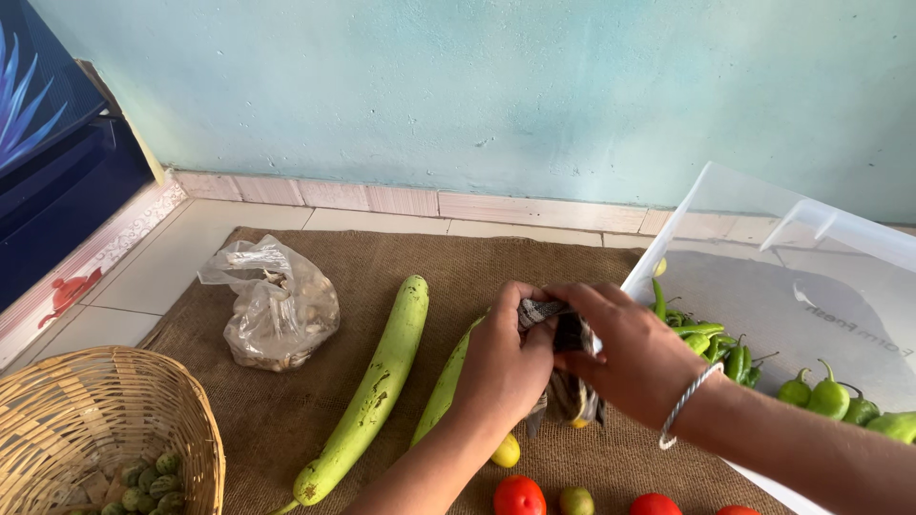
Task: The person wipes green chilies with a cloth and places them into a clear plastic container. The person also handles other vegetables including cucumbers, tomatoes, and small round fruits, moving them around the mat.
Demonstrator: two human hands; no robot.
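Pinching a small dark checked cloth bag (pixel 563 367) between both hands, I hold it just above the burlap mat (pixel 286 420): my left hand (pixel 504 367) closes on its near side, my right hand (pixel 632 353) grips its top. Two long bottle gourds (pixel 372 391) lie just left, a clear plastic tray (pixel 763 286) of green chillies (pixel 725 353) crowds the right edge. Tomatoes (pixel 520 496) sit near. Open mat remains toward the wall.

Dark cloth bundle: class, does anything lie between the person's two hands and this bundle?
Nothing visible does. The left hand and the right hand both already grip the dark cloth bundle directly, above the burlap mat. The long green gourd lies off to the side, clear of them.
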